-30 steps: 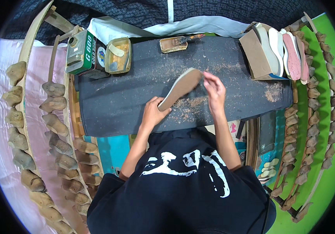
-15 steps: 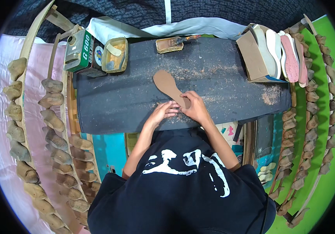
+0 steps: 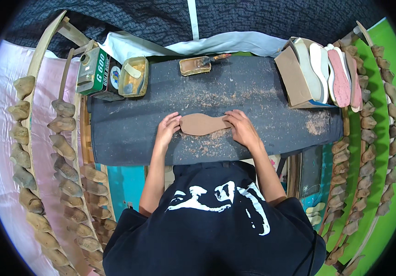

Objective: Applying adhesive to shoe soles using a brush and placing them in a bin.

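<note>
A flat tan shoe sole (image 3: 202, 124) is stretched crosswise between my hands, low over the dark cloth-covered table (image 3: 129, 138). Its broader end points left and its narrower end right. My left hand (image 3: 166, 129) grips the edge of the broad end with bent fingertips. At the narrow end, my right hand (image 3: 242, 128) pinches the sole, fingers on top; its thumb is mostly hidden. Reddish-brown shavings are scattered on the cloth around and beneath the sole.
A green metal can (image 3: 99, 76) and a yellowish tub (image 3: 133, 78) with a spatula stand at the back left. A shallow tray (image 3: 195, 67) with a brush lies at the back. On the right, a cardboard box (image 3: 294, 83) holds soles. Racks of wooden shoe lasts (image 3: 62, 147) flank both sides.
The sole has turned from a slant to lie crosswise. My left hand has moved left from beside the narrow end to the broad end; my right hand still holds the narrow end.
</note>
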Demonstrator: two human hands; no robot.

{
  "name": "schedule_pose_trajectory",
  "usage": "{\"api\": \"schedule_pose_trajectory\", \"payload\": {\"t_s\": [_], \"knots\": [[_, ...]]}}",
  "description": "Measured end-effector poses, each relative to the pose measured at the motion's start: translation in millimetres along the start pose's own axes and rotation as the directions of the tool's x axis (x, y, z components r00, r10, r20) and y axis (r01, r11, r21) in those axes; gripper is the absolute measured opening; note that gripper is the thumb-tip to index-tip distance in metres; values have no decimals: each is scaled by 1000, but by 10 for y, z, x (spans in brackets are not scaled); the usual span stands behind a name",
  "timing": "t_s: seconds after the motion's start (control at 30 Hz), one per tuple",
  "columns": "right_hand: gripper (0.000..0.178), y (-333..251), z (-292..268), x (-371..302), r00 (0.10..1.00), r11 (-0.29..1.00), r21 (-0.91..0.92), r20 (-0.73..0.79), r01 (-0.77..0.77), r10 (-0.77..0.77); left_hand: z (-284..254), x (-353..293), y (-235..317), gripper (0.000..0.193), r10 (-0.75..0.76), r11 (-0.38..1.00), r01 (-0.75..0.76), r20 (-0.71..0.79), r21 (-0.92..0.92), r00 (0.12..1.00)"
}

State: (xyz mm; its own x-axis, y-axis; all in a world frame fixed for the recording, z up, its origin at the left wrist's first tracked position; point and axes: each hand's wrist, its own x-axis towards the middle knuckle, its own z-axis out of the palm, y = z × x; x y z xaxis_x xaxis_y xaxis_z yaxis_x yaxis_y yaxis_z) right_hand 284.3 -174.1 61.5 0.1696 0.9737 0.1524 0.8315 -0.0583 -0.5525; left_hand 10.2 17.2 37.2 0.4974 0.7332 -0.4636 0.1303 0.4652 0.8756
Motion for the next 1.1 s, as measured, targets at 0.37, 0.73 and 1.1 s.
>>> {"api": "schedule_pose_trajectory", "payload": {"t_s": [0.37, 0.73, 1.1], "knots": [[43, 671, 152, 1508, 853, 507, 775, 77, -377, 516, 251, 743, 483, 63, 451, 682, -392, 66, 618, 890], [17, 186, -108, 2714, 941, 874, 479, -256, -77, 223, 485, 1164, 507, 95, 436, 432, -289, 82, 855, 896], [15, -81, -341, 2359, 935, 936, 320, -354, 149, -28, 557, 1125, 633, 99, 341, 468, -183, 15, 865, 940]]}}
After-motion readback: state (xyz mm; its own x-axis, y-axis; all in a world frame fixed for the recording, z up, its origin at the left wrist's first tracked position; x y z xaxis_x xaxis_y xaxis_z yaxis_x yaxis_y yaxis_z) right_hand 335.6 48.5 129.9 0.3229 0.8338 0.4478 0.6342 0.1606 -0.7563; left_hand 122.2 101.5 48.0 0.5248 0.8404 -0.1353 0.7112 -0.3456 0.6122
